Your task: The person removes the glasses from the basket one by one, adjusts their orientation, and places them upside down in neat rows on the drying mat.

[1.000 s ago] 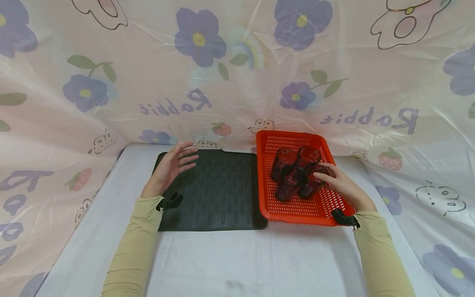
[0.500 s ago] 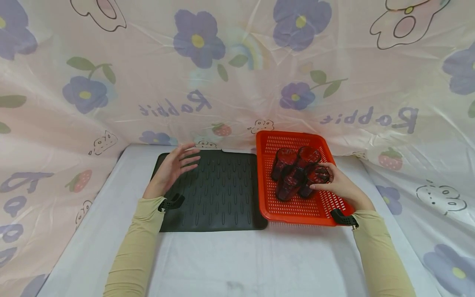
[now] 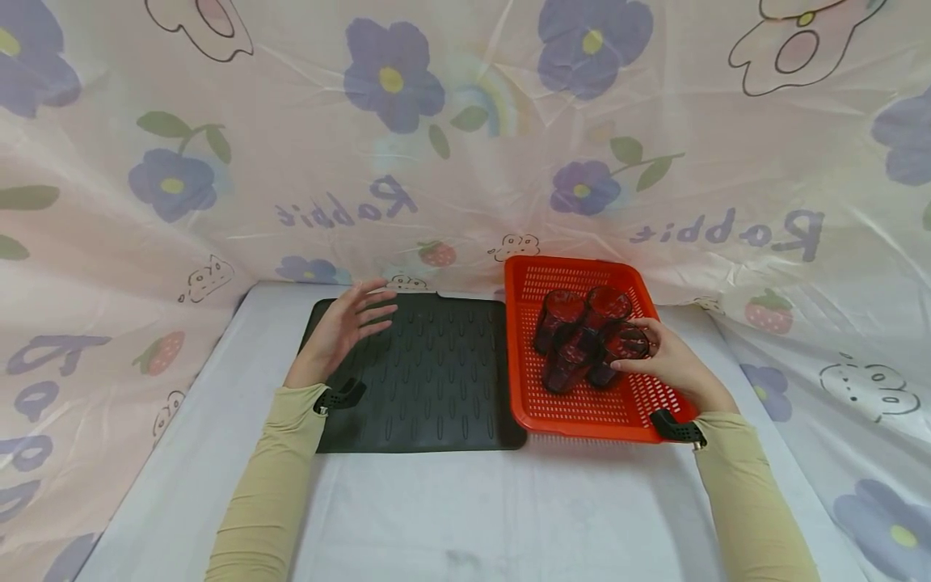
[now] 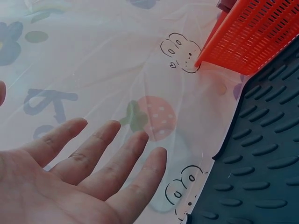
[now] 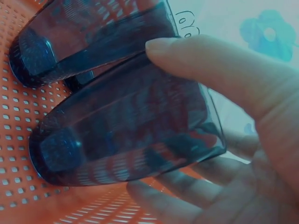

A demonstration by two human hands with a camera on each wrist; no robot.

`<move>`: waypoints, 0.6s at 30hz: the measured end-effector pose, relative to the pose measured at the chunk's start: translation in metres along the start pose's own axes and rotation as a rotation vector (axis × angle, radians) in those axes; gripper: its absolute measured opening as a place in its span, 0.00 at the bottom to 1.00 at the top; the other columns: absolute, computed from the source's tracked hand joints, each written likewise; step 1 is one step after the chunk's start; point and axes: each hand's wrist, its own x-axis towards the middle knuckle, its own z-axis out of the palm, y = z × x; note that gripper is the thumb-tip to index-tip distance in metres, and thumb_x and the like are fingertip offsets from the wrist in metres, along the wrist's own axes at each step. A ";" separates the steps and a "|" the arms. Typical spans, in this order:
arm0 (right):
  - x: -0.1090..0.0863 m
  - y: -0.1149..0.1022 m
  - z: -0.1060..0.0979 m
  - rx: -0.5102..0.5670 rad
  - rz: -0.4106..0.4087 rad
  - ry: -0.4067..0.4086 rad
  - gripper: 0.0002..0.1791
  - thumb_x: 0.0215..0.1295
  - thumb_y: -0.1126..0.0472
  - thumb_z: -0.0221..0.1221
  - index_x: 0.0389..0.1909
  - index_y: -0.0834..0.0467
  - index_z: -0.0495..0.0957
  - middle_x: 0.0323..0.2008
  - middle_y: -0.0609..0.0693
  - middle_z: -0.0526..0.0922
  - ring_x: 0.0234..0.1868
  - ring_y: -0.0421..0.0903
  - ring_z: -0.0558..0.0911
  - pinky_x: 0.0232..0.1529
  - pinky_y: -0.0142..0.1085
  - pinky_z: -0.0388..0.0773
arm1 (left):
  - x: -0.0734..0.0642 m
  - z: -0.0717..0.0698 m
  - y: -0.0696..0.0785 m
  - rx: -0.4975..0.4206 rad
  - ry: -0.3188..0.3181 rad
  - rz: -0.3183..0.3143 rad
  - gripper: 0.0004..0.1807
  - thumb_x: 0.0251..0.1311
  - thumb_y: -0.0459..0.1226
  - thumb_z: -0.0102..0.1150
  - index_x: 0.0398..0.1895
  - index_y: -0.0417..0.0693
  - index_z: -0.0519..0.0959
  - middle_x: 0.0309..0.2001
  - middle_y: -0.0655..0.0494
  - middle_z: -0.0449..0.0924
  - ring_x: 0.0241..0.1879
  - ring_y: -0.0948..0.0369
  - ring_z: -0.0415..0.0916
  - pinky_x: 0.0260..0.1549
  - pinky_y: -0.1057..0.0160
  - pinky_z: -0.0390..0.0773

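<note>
- Floral curtain [image 3: 480, 162]: hangs behind the white table [image 3: 436, 517].
- Black ridged mat [image 3: 436, 380]: lies flat on the white table.
- Red perforated basket [image 3: 582, 430]: sits just right of the mat.
- Left hand [image 3: 342, 331]: released, fingers extended, above the mat's left part.
- Right hand [image 3: 672, 360]: grasps a dark glass [image 5: 126, 126] between thumb and fingers.
- This dark glass: inside the basket, beside three similar glasses [image 3: 562, 319].

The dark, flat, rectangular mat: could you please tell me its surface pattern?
The dark rectangular mat has staggered, elongated raised ridges, shown best in the left wrist view.
</note>
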 end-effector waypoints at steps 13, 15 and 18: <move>-0.012 -0.009 -0.006 -0.028 0.002 0.032 0.44 0.54 0.60 0.71 0.67 0.64 0.58 0.57 0.65 0.74 0.48 0.36 0.78 0.44 0.24 0.76 | 0.001 0.001 -0.002 -0.016 -0.027 0.015 0.28 0.76 0.50 0.32 0.71 0.44 0.59 0.69 0.35 0.56 0.66 0.40 0.57 0.63 0.42 0.60; -0.014 -0.011 -0.008 -0.031 -0.010 0.041 0.43 0.54 0.61 0.70 0.67 0.64 0.59 0.56 0.65 0.74 0.47 0.36 0.79 0.43 0.25 0.76 | 0.002 0.001 -0.003 -0.023 -0.035 0.019 0.29 0.76 0.49 0.32 0.71 0.42 0.59 0.69 0.35 0.56 0.66 0.40 0.57 0.63 0.42 0.60; -0.016 -0.017 -0.010 -0.047 -0.017 0.060 0.42 0.55 0.61 0.70 0.68 0.64 0.59 0.56 0.65 0.74 0.46 0.36 0.78 0.43 0.25 0.77 | 0.002 0.003 -0.004 -0.026 -0.044 0.025 0.29 0.76 0.49 0.31 0.71 0.41 0.58 0.69 0.33 0.55 0.66 0.39 0.57 0.63 0.41 0.60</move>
